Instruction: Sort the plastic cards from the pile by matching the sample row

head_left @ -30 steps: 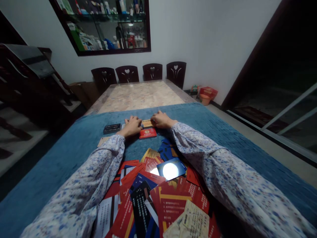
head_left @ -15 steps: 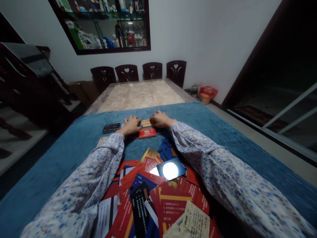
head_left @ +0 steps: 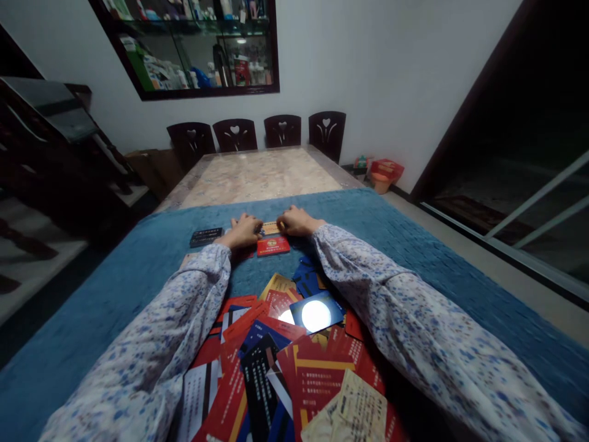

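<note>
At the far part of the blue cloth, my left hand (head_left: pixel 245 231) curls its fingers at the left end of a yellow card (head_left: pixel 270 228). My right hand (head_left: pixel 295 221) pinches the right end of the same card, its fingertips partly hidden. Just in front lies a red card (head_left: pixel 273 245) with a gold emblem. A stack of black cards (head_left: pixel 206 237) sits to the left of my left hand. Between my forearms spreads a loose heap of red, blue, black, white and gold cards, among them a blue card (head_left: pixel 317 312) with a bright glare on it.
The blue cloth (head_left: pixel 115 282) covers the near part of the long table, whose patterned top (head_left: pixel 262 175) shows beyond it. Several dark chairs (head_left: pixel 281 131) line the far end. On the floor at right stands an orange bucket (head_left: pixel 380 182).
Both hands stay at the two ends of the yellow card, with hardly any movement. The whole view shifts very slightly.
</note>
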Demonstrator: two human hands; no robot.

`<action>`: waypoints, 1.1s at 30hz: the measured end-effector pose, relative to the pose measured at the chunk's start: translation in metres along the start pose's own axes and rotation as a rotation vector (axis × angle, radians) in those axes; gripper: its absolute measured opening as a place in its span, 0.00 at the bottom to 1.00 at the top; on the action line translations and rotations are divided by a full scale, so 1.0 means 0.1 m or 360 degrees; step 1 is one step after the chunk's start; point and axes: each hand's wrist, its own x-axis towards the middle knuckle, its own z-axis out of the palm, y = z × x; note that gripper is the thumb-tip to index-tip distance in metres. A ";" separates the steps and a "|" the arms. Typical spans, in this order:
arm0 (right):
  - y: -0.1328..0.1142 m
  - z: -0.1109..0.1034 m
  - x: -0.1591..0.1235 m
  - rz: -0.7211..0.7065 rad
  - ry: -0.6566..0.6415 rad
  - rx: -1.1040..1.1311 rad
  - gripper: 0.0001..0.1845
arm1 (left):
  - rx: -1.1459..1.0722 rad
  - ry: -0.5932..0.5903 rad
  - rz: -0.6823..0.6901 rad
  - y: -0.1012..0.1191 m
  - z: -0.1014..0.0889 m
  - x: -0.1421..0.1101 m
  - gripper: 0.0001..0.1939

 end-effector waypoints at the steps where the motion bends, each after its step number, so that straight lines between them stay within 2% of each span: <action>1: 0.00 0.00 0.00 0.0004 -0.0006 -0.0003 0.19 | 0.0007 -0.0007 -0.0001 0.01 0.00 0.00 0.15; 14: 0.00 -0.01 -0.03 -0.0001 0.0007 0.0024 0.19 | 0.0010 -0.0023 0.0039 0.01 -0.05 -0.04 0.16; 19: 0.03 0.00 -0.01 -0.0010 0.0007 0.0038 0.19 | -0.0012 0.0005 0.0062 -0.01 -0.03 -0.04 0.20; 23: 0.08 0.01 -0.01 -0.0012 0.0052 0.0041 0.23 | -0.0090 0.0110 0.0117 -0.05 0.00 -0.03 0.24; 26: 0.13 -0.01 -0.04 -0.0011 0.0096 0.0062 0.26 | -0.0130 0.0207 0.0126 -0.05 -0.01 -0.04 0.23; 33: 0.26 -0.08 -0.16 -0.0061 0.0209 0.0076 0.24 | -0.0176 0.0514 0.0219 0.02 -0.07 -0.10 0.20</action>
